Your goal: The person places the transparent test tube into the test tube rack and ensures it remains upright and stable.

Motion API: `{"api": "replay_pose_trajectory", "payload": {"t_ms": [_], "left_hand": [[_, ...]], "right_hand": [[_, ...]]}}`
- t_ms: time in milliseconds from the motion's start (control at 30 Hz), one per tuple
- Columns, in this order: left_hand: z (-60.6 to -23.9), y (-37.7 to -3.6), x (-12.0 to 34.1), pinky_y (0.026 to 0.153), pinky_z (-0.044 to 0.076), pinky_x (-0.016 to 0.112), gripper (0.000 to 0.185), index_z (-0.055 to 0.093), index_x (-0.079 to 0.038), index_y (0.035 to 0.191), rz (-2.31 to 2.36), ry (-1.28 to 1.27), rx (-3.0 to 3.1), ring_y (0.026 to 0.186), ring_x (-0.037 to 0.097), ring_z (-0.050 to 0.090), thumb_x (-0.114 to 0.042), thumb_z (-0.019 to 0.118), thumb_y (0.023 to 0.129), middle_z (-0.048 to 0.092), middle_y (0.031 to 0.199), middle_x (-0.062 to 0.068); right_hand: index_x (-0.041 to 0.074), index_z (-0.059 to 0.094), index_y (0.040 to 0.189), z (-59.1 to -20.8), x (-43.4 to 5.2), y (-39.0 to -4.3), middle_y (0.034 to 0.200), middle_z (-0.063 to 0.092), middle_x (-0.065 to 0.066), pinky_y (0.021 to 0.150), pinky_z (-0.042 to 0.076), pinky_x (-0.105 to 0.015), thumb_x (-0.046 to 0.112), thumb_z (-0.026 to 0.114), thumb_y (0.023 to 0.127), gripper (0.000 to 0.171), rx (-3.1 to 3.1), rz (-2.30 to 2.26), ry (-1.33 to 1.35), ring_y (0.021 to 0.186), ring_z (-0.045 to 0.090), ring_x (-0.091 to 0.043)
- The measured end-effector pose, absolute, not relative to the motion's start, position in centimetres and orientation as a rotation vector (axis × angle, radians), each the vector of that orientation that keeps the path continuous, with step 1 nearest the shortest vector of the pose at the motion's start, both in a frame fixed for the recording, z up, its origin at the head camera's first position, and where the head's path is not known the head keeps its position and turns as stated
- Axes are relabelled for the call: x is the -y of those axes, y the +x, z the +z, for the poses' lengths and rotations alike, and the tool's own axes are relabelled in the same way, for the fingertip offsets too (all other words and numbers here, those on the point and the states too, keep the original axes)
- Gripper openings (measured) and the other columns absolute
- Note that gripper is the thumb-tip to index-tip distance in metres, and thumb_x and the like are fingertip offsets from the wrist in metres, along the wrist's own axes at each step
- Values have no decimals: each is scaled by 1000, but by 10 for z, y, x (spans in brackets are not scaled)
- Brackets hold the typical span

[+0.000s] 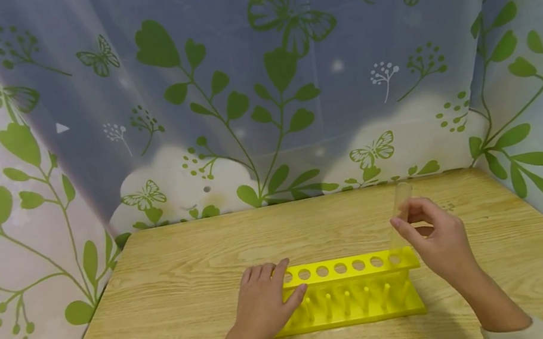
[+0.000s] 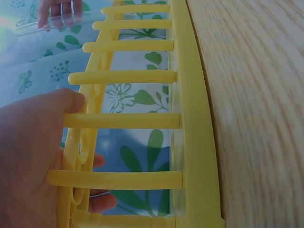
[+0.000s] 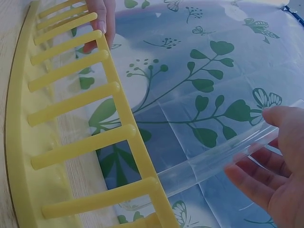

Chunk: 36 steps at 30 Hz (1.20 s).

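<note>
Head view: the yellow rack (image 1: 350, 295) stands on the wooden table (image 1: 176, 307). The left hand (image 1: 265, 304) lies flat on the rack's left end, fingers straight. The right hand (image 1: 437, 240) pinches a clear tube (image 1: 400, 213), whose lower end is in the rightmost hole.

Left wrist view: fingers (image 2: 102, 203) rest on the rack (image 2: 194, 118).

Right wrist view: fingertips (image 3: 247, 183) grip the tube (image 3: 209, 166), which enters the rack (image 3: 118, 95).
</note>
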<state>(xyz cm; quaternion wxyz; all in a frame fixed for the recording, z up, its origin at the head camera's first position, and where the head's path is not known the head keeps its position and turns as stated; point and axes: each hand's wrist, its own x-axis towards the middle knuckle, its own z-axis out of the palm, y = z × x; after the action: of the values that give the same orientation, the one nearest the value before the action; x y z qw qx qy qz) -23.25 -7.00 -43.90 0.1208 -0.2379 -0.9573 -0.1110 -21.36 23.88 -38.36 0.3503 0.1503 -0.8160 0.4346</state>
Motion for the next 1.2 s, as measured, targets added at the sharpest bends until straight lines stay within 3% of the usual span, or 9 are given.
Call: {"api": "replay_pose_trajectory", "payload": {"t_ms": [267,500,800,1200], "left_hand": [[-440,-233,70,101,38,46,61,53,-14,139,-325,-694,2790,109,25,54,-57,51,94,60,116,5],[-441,-233,70,101,38,47,61,53,-14,138,-326,-699,2780,109,25,55,-57,51,94,61,116,5],[-440,-233,71,102,38,48,61,53,-14,138,-330,-702,2781,110,26,55,-56,51,95,60,117,6],[-440,-233,71,103,37,48,62,52,-14,139,-324,-698,2792,110,26,54,-57,50,95,60,118,6]], "right_hand": [[2,61,94,-384,-240,-214,86,64,0,65,52,-11,1,66,91,6,2101,1155,398,79,61,4],[3,63,97,-383,-239,-212,82,64,-6,62,51,-11,-1,61,93,6,2108,1133,394,73,62,-6],[1,59,99,-385,-240,-214,87,62,1,63,52,-13,1,64,92,8,2096,1166,414,77,61,2],[2,60,96,-385,-240,-214,87,63,-1,65,52,-11,-1,67,88,12,2110,1154,392,80,62,3]]}}
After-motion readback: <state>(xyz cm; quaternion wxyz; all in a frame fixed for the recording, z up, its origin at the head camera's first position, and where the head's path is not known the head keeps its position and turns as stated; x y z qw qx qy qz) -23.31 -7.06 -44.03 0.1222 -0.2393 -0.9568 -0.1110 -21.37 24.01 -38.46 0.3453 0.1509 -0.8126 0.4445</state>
